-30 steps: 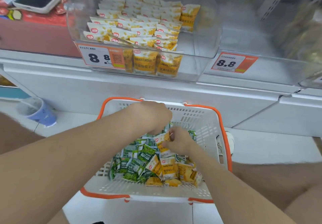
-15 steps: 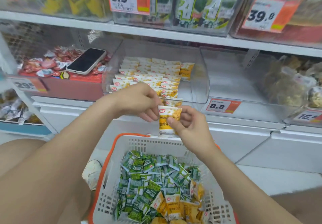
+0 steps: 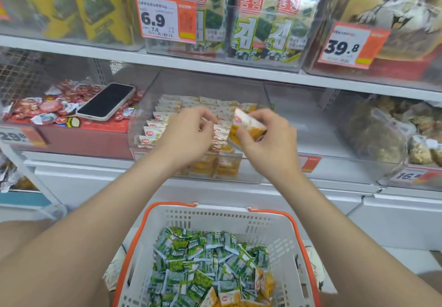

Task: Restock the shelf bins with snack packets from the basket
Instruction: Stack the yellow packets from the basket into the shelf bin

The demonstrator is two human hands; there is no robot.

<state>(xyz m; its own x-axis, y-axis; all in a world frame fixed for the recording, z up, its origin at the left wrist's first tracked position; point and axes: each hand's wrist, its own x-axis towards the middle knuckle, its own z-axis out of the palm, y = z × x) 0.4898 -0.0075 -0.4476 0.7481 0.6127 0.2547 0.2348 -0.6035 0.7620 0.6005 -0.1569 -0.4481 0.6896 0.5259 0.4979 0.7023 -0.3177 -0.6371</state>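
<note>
your right hand (image 3: 265,139) pinches a yellow packet (image 3: 248,128) over the bin (image 3: 248,170); left hand (image 3: 189,137) curled, grip unclear. next, slot it upright into a row.

bin (image 3: 136,125): clear glossy plastic | basket (image 3: 215,223): white perforated matt plastic, orange rim | green packets (image 3: 191,271): shiny crinkled film | yellow packet (image 3: 247,127): glossy film | phone (image 3: 106,101): glossy black screen, matt pale case | shelf (image 3: 215,70): smooth white, slight sheen

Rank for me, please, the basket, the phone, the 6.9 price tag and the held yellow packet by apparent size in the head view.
1. basket: largest, though nearest the camera.
2. 6.9 price tag and phone: look alike, so unranked.
3. yellow packet in the right hand: smallest, partly hidden by fingers.
</note>
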